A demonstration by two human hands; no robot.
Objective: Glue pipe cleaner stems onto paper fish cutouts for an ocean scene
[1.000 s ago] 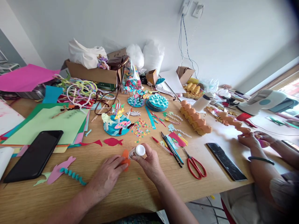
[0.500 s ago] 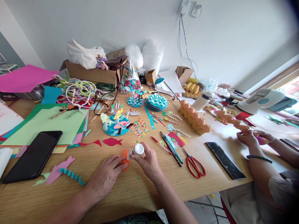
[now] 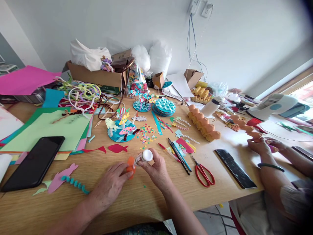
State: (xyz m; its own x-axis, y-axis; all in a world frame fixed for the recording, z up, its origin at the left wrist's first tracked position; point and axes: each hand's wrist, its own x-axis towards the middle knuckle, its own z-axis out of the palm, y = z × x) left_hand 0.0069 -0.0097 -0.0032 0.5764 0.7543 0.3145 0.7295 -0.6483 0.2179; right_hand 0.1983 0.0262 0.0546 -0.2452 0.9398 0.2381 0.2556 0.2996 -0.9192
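My left grip (image 3: 111, 179) lies low over the wooden desk (image 3: 141, 205), fingertips and thumb set on the left side of a small orange paper piece with rounded edges (image 3: 131, 167); whether they pinch it or only press it down, I can't tell. My right grip (image 3: 157, 169) is closed around a slim printed bottle with a round white end (image 3: 140, 159), thumb on the near side, fingers behind it. The bottle is tilted, white end up and towards me, narrow end down at the right edge of the orange piece. I take it for glue; any bead there is too small to make out.

To do this well, I should hold the piece flat and firm with the left, fingertips clear of the nozzle, and squeeze lightly with the right: a thin, short line ought to do, since too much could soak the paper or stick it to the desk. Wiping the tip on the paper before lifting would avoid strings.

Further left, a pink paper fish (image 3: 60, 179) with a turquoise fuzzy coil (image 3: 75, 184) touching it lies out of the way. Beyond my fingers sits a red paper fish (image 3: 117, 148), and past that the loose, multicoloured paper dots (image 3: 146, 133), which could cling to wet glue. Behind those stands a stack of turquoise wavy-edged discs (image 3: 163, 107).
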